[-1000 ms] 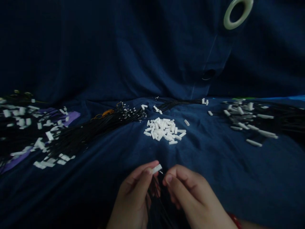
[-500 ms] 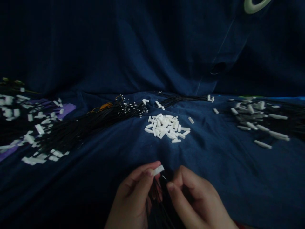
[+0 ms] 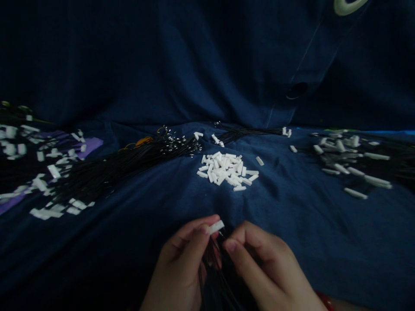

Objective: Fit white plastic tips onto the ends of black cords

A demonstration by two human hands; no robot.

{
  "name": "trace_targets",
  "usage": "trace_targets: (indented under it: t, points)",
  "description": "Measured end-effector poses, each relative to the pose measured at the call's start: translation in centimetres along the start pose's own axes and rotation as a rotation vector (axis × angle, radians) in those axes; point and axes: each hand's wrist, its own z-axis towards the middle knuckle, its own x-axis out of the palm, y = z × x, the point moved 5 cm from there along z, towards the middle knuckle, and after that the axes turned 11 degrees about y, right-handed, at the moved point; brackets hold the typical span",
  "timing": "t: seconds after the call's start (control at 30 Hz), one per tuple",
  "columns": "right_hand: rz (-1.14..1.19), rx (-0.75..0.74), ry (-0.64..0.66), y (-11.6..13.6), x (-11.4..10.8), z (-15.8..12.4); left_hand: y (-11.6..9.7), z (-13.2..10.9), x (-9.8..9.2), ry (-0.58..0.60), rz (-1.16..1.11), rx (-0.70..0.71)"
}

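Between thumb and fingers, my left hand (image 3: 184,255) pinches a white connector housing (image 3: 217,226), its free end pointing right. Several black wires (image 3: 215,270) hang below the housing between my hands. My right hand (image 3: 264,259) is closed in a pinch on a black wire whose thin metal tip (image 3: 221,234) is just under the housing's right end. Whether the tip touches the housing I cannot tell. Beyond my hands, a loose pile of white connector housings (image 3: 225,168) lies on the dark blue cloth (image 3: 155,216).
At left, bundles of black wires (image 3: 110,170) with white connectors lie partly over purple material (image 3: 92,147). An orange tie (image 3: 142,141) is near their bare metal ends. More wires with white connectors (image 3: 355,170) lie at right. Blue cloth (image 3: 194,60) rises behind.
My right hand has moved slightly up and left, bringing the wire's tip closer to the housing. My left hand keeps its pinch on the housing.
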Motion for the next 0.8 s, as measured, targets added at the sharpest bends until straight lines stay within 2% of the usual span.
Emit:
trace_targets:
  t: [0.2,0.4,0.6,0.8]
  points:
    - [0.083,0.03,-0.002,-0.2,-0.1,0.2,0.0,0.4,0.1,0.04,0.017,-0.011]
    - [0.066,0.022,0.035,-0.2,0.1,0.1,-0.2,0.3,0.0,0.009,-0.001,0.024]
    - [0.069,0.053,-0.018,-0.8,0.0,-0.2,-0.2,0.4,0.3,0.026,0.002,0.016]
    - [0.048,0.09,0.01,-1.4,0.0,0.1,-0.2,0.3,0.2,0.007,0.02,0.029]
